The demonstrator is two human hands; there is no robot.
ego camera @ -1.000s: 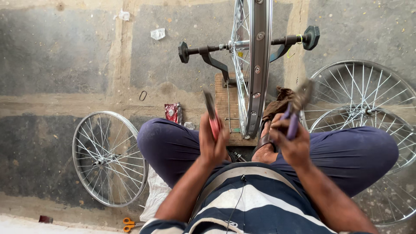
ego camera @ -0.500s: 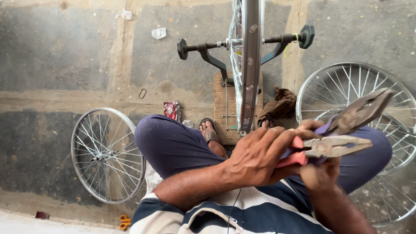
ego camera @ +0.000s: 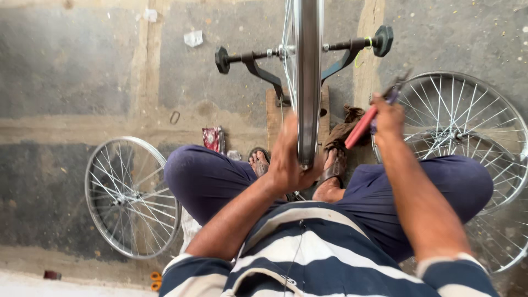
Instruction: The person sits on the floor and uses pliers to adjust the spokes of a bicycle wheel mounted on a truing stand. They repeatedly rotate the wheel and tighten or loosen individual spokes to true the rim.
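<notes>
A bicycle wheel rim (ego camera: 308, 77) stands upright on a black truing stand (ego camera: 258, 63) in front of me. My left hand (ego camera: 289, 159) grips the near edge of that rim, just above my sandalled feet. My right hand (ego camera: 388, 113) is raised to the right of the rim and holds pliers with red handles (ego camera: 366, 124), along with a second purple-handled tool whose metal tip points up and right.
A spoked wheel (ego camera: 129, 198) lies flat on the concrete floor at my left. Two more spoked wheels (ego camera: 467, 115) lie overlapped at my right. A small red packet (ego camera: 213, 138) and a brown rag (ego camera: 346, 129) rest near the wooden base.
Both hands were together on the pliers near my right knee. My left hand has moved to the rim's near edge, and my right hand has lifted the tools up to the right.
</notes>
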